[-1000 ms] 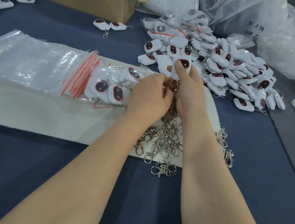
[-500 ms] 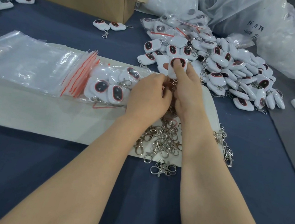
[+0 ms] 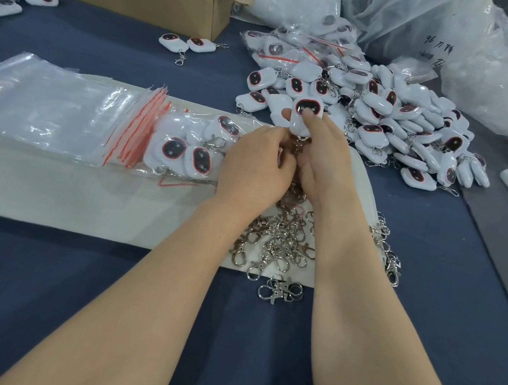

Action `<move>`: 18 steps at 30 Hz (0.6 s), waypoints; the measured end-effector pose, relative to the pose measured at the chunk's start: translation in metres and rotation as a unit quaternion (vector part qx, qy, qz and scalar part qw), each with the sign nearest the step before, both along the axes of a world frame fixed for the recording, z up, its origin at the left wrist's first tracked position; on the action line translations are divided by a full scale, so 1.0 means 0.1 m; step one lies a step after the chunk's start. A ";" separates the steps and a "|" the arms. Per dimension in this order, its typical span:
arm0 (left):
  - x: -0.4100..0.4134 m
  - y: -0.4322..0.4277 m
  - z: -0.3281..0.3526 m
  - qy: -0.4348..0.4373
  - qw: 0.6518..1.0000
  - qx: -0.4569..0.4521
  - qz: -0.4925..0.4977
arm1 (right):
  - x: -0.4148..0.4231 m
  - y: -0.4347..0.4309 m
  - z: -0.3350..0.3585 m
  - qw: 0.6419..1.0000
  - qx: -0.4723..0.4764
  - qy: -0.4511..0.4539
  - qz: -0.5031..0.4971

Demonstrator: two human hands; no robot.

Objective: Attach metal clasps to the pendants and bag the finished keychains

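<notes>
Pendant (image 3: 306, 115) stands upright over the far edge of the mat (image 3: 44, 191), pinched by the right hand (image 3: 324, 164), its dark face showing more fully than a second ago. The left hand (image 3: 256, 169) curls its fingers round the clasp (image 3: 299, 143) at the pendant's lower end. Both hands have barely shifted above the loose clasps (image 3: 281, 240).

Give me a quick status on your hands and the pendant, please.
Right hand grips white rounded plastic pendant with black face. Left hand pinches metal clasp at its lower end. Loose silver clasps piled between forearms, not blocking.
</notes>
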State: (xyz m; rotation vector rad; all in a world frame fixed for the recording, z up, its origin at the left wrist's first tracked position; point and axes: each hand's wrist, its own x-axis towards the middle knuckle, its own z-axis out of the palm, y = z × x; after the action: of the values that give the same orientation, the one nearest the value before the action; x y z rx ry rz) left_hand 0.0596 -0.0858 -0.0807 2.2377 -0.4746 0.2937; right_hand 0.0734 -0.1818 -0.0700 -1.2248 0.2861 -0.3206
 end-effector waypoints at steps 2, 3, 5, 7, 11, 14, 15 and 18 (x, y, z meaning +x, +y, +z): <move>0.00 0.01 0.02 0.001 1.000 -0.001 0.000 | -0.01 0.00 -0.01 0.999 -0.040 -0.004 0.015; 0.00 0.01 0.02 0.003 1.000 -0.002 -0.001 | -0.02 0.00 -0.02 0.998 -0.058 -0.006 0.020; -0.01 0.01 0.04 0.005 1.000 -0.003 -0.002 | -0.03 -0.02 0.00 0.997 -0.074 -0.010 0.023; -0.01 0.01 0.04 0.005 1.000 -0.001 -0.005 | -0.05 -0.03 0.02 0.997 -0.079 -0.007 0.022; -0.03 0.01 0.05 -0.030 0.999 0.030 -0.016 | -0.05 -0.03 0.08 0.998 -0.069 -0.008 0.010; -0.06 0.00 0.06 -0.111 0.990 0.084 0.029 | -0.04 -0.02 0.16 0.994 -0.104 -0.020 -0.029; -0.07 0.00 0.06 -0.132 0.984 0.104 0.058 | -0.04 -0.02 0.18 0.989 -0.140 -0.021 -0.045; -0.07 0.03 0.05 -0.109 0.977 0.144 0.116 | -0.08 -0.02 0.23 0.962 -0.260 -0.019 -0.084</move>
State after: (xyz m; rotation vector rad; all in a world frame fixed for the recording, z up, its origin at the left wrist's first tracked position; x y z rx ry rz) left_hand 0.0527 -0.0829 -0.0759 2.5626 -0.3896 0.6335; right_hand 0.0657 -0.1833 -0.0472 -1.7136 0.2819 -0.5903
